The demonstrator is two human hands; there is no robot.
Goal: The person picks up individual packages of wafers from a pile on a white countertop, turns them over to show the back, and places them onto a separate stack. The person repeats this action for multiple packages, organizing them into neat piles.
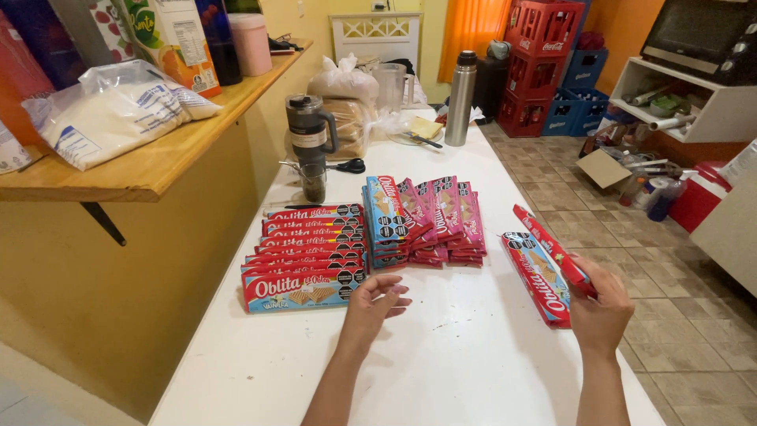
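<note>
We see our right hand point(601, 309) gripping two flat, glossy red wafer packs point(546, 268) at the white table's point(465, 355) right edge. Our left hand point(377, 304) hovers released, fingers loosely curled, beside the overlapping row of packs point(307, 252). The clear pitcher's point(390, 85) contents are hard to make out.

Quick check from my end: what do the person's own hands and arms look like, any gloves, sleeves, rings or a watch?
Both are bare. The left hand and right hand have no gloves, and no rings show on the fingers. Both forearms are uncovered down to the picture's bottom edge: no sleeves, watch or bracelet in view. Nails look short and unpainted.
</note>
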